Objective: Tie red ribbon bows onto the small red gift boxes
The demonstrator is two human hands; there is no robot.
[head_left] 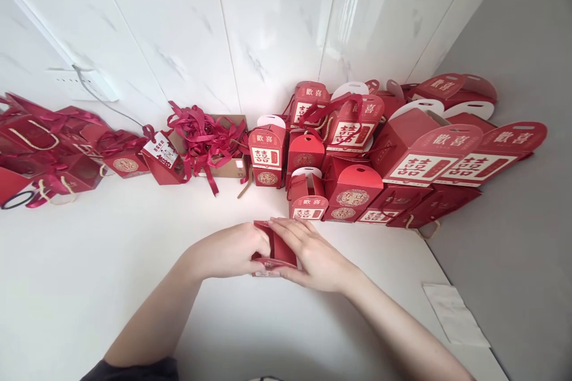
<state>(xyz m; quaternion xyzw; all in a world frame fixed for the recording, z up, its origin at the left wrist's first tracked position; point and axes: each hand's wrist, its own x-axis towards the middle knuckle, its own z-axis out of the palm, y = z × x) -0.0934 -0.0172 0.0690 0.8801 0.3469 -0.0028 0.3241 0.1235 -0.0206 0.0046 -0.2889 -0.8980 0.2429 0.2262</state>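
Note:
Both my hands meet over the white table [89, 286] on a small red paper gift box [279, 248]. My left hand [232, 250] is curled round the box's left side, fingers closed on it. My right hand [313, 253] covers its right side, with the fingers laid along the top edge and the thumb underneath. Most of the box is hidden between the hands; only its red middle panel and lower rim show.
A heap of assembled red gift boxes [357, 155] stands just behind my hands, reaching to the right edge. A cardboard box of red ribbons [210, 143] sits at the back centre. More red bags [53, 149] lie at the left. White paper [453, 312] rests by the right edge.

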